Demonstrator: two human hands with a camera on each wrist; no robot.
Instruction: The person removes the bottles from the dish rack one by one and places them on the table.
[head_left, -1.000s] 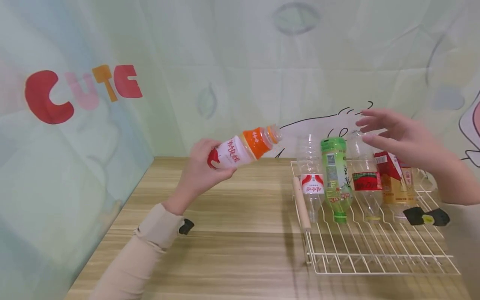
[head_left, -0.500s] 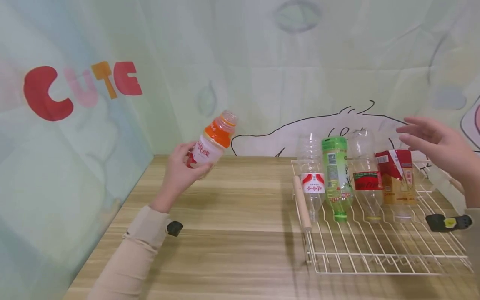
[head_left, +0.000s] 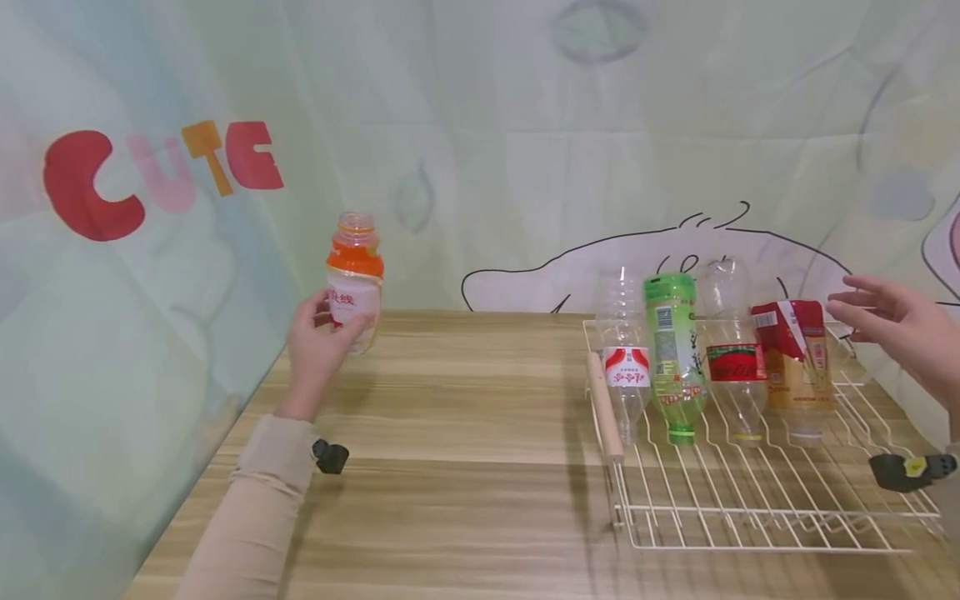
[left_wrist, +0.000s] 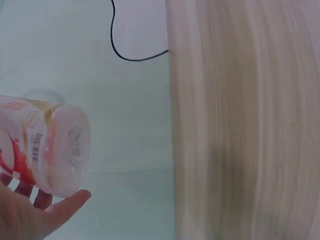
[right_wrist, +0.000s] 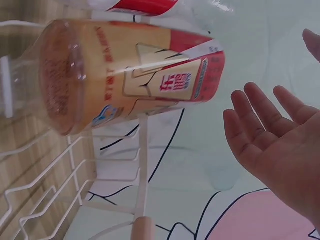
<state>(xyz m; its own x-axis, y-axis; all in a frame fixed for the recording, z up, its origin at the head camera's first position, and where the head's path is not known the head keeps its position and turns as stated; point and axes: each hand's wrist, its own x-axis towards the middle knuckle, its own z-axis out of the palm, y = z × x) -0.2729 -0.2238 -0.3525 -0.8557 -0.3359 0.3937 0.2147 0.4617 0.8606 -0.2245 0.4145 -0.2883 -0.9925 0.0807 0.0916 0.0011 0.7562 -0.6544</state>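
My left hand grips a clear plastic bottle with a white and orange label. The bottle stands upright, open mouth up, over the back left of the table. In the left wrist view its base shows apart from the tabletop, with the thumb near the base. My right hand is held with spread, relaxed fingers beside the rack, holding nothing. Nearest to it is an upside-down bottle with a red and tan label. In the right wrist view, a gap shows between that bottle and my fingertips.
A white wire rack with a wooden handle stands on the right of the wood-grain table. In it stand more upside-down bottles: one with a red-white label, a green one, and one with a red label. Printed curtains hang behind.
My left hand has carried the bottle left, away from the rack, and turned it from tilted to upright. My right hand has moved right and down, away from the bottles.
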